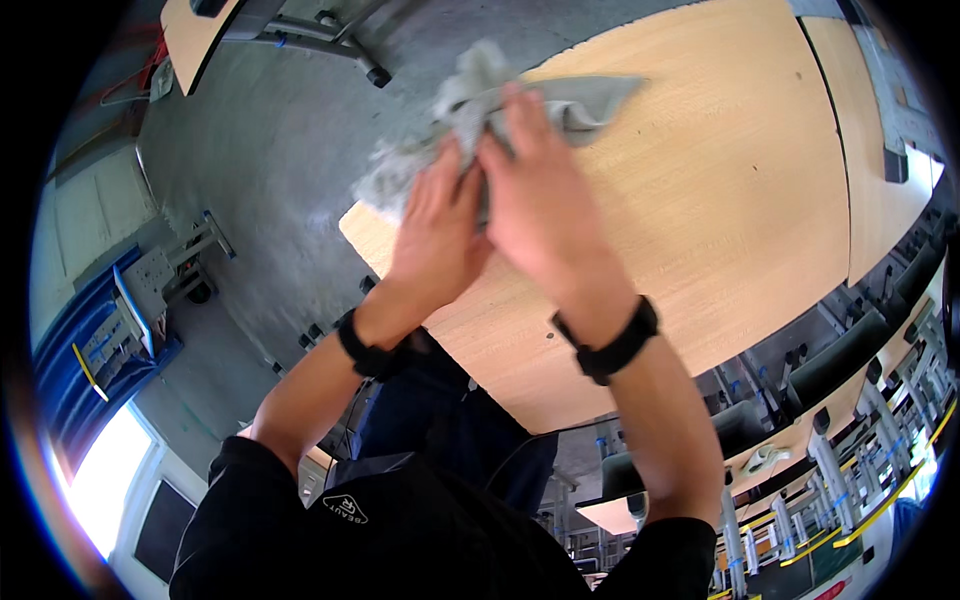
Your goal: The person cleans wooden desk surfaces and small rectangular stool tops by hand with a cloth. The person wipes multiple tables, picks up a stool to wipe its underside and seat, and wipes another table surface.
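A grey cloth (600,105) with fluffy parts lies bunched over the far-left edge of a light wood-grain tabletop (720,202). My right hand (544,187) has its fingers on the middle of the bundle, and a flat corner of cloth spreads to its right. Close beside it, my left hand (439,221) grips the near-left side, where shaggy material sticks out past the fingers. Both hands are somewhat blurred, and the folds hide part of the fingertips. Each wrist wears a black band.
A second tabletop (862,150) adjoins on the right across a dark seam. Grey floor (247,150) stretches to the left, with a metal table leg (330,49) beyond. Stacked desk frames (832,472) and dark seats (840,360) crowd the lower right. A blue cover (82,337) lies far left.
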`<state>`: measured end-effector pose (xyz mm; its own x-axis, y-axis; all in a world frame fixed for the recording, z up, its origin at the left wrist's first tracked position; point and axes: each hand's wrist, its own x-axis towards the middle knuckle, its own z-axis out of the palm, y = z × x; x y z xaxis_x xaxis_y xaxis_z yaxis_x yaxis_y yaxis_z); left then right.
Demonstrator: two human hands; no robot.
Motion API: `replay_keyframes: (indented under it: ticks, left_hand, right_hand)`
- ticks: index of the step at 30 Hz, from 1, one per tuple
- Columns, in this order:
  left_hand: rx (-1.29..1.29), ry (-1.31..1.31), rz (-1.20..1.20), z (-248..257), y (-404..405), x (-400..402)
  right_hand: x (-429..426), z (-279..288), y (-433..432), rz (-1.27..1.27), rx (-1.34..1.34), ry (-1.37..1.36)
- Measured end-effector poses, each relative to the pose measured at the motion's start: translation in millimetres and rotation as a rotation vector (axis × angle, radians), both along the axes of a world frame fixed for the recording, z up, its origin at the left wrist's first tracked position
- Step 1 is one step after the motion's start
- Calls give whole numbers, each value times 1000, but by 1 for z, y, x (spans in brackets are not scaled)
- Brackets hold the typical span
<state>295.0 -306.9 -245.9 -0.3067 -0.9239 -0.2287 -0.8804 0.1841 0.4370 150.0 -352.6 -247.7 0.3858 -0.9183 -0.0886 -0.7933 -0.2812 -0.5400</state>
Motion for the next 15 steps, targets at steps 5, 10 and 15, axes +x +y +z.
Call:
replay_keyframes:
  ticks: [5,10,15]
  left_hand:
    - [17,-68,83,-1,65,56]
    - [74,-1,44,18,100,82]
    - [152,78,-88,28,120,95]
  right_hand:
    - [57,-5,57,70,2,-52]
    - [70,10,108,83,102,-126]
    - [55,26,151,118,263,-104]
